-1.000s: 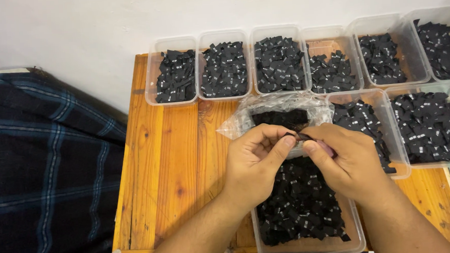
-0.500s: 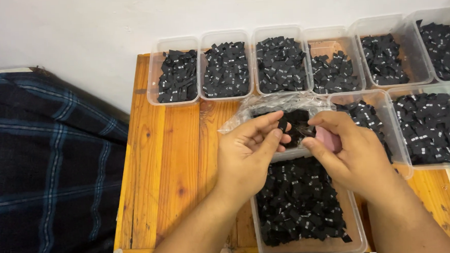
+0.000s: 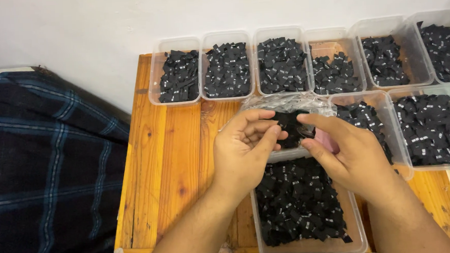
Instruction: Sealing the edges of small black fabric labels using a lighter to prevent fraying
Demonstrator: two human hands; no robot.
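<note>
1. Hovering over the near clear tub point(image 3: 309, 248), the left hand point(image 3: 244, 148) and the right hand point(image 3: 345, 153) are meeting just above its far rim; that tub, heaped with small black fabric labels, serves as the landmark here.
2. The left hand is curling its fingers loosely, thumb toward the fingertips, and whether it is pinching a label cannot be told. The right hand is reaching in with forefinger and thumb extended, touching the dark labels inside the crinkled plastic bag point(image 3: 285, 108); a firm grip is not showing.
3. The plastic bag is lying just beyond the near clear tub, partly draped over its far edge and half hidden by the fingers.
4. The bag is looking limp and unsupported, so a tug on it is likely to be tipping loose labels onto the wooden table point(image 3: 170, 165) left of the tub.
5. Labels are light and small, so a weak pinch is risking drops into the wrong container; the side tubs point(image 3: 397, 133) are sitting right of the near tub, touching it or nearly so.
6. The back row of tubs point(image 3: 283, 62) is standing beyond the near tub by the wall, so a stray flick is risking mixing the sorts there.
7. The near tub seems to be overhanging the table's front edge, so a downward press is risking upsetting it.
</note>
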